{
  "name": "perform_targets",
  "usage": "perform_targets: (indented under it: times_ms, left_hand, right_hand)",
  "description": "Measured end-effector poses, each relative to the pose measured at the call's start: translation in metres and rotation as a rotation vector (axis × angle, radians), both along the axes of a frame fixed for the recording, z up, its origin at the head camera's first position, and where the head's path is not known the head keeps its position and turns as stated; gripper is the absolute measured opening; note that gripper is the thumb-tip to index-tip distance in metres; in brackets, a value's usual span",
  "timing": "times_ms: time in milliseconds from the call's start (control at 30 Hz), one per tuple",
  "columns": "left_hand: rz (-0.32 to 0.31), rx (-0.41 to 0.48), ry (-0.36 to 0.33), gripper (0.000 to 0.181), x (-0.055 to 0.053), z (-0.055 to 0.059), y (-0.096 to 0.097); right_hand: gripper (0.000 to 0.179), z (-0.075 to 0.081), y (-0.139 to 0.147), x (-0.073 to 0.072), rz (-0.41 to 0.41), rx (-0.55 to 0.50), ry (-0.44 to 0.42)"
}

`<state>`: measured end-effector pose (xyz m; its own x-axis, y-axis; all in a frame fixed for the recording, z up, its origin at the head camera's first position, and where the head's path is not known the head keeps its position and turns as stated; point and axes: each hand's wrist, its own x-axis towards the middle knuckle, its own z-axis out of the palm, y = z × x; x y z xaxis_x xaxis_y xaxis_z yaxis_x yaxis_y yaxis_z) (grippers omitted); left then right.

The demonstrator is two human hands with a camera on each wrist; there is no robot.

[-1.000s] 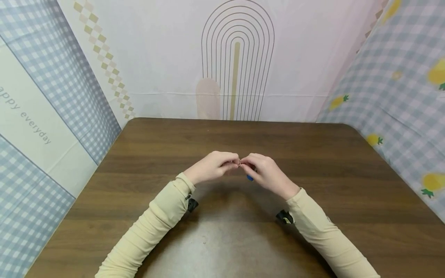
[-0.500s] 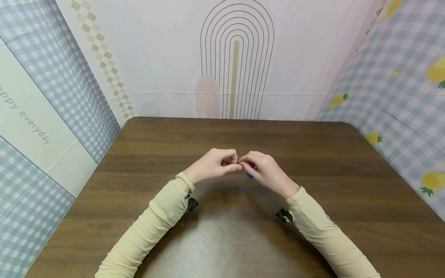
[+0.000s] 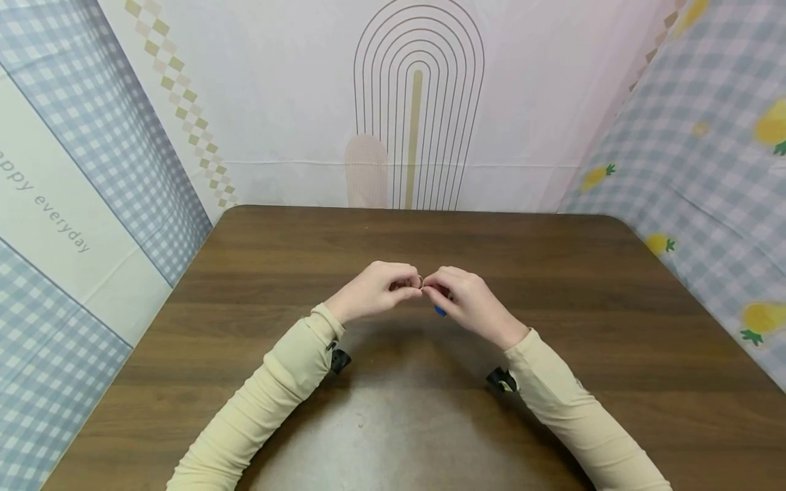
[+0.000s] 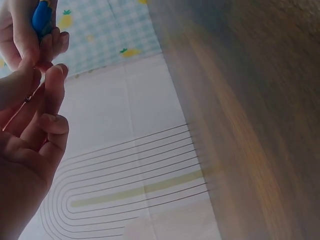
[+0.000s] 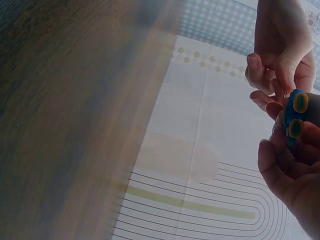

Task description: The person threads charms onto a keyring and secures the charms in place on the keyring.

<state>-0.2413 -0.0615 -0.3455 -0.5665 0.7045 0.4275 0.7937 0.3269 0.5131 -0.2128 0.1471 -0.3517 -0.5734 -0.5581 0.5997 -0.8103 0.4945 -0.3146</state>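
Note:
Both hands meet above the table around a small keychain. Its thin metal key ring [image 3: 421, 282] shows between the fingertips. My left hand [image 3: 376, 292] pinches the ring between thumb and fingers. From the other side, my right hand [image 3: 468, 300] grips the keychain close to the ring. A blue rubbery charm [image 3: 440, 311] peeks out below the right thumb. In the right wrist view the charm [image 5: 290, 117] has orange and green oval spots; fingers cover part of it. A tiny metal piece [image 4: 28, 99] glints among the left fingers in the left wrist view.
The brown wooden table [image 3: 295, 239] spreads under both arms. A white patterned cloth [image 3: 295, 102] hangs behind its far edge, with checked cloths at the left and right sides. Each wrist carries a black camera [image 3: 340, 361].
The left fingers have shifted on the ring, and more of the ring shows now. The left thumb reached forward half a second ago and has since drawn back slightly. The right hand stays nearly still.

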Motion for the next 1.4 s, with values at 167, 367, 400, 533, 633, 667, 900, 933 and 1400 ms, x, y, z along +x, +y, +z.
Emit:
perform_targets:
  times_ms: [167, 367, 400, 533, 633, 667, 900, 933, 1400]
  left_hand:
    - [0.002, -0.013, -0.075, 0.012, 0.0005, 0.0022, -0.0007]
    - [0.020, 0.004, -0.052, 0.009, 0.0009, 0.0010, 0.0001]
    - [0.020, 0.008, -0.034, 0.008, 0.0008, 0.0004, 0.0003]
    - [0.013, 0.031, 0.024, 0.006, 0.0000, -0.0019, 0.0007]
    - [0.003, 0.047, 0.047, 0.006, -0.0007, -0.0026, 0.0003]
    - [-0.001, 0.051, 0.050, 0.006, -0.0009, -0.0026, 0.0003]
    - [-0.022, 0.057, 0.030, 0.007, -0.0015, -0.0014, 0.0002]
    - [-0.023, 0.056, 0.027, 0.007, -0.0015, -0.0012, 0.0001]
    - [0.014, 0.054, 0.006, 0.012, -0.0001, -0.0004, -0.0006]
  right_hand:
    - [0.005, 0.0000, 0.0008, -0.0006, 0.004, 0.012, 0.011]
    - [0.010, 0.0009, 0.0008, 0.0000, -0.018, -0.008, 0.045]
    - [0.010, 0.0010, 0.0007, 0.0002, -0.018, -0.015, 0.045]
    - [0.010, 0.0011, -0.0003, 0.0006, -0.019, -0.025, 0.036]
    - [0.009, 0.0007, -0.0007, 0.0000, -0.024, -0.028, 0.036]
    - [0.009, 0.0007, -0.0010, 0.0000, -0.027, -0.027, 0.037]
    - [0.009, 0.0011, -0.0005, -0.0010, -0.025, -0.028, 0.059]
    - [0.009, 0.0012, -0.0006, -0.0010, -0.025, -0.029, 0.061]
    - [0.005, 0.0029, -0.0019, 0.0009, -0.039, -0.030, 0.046]
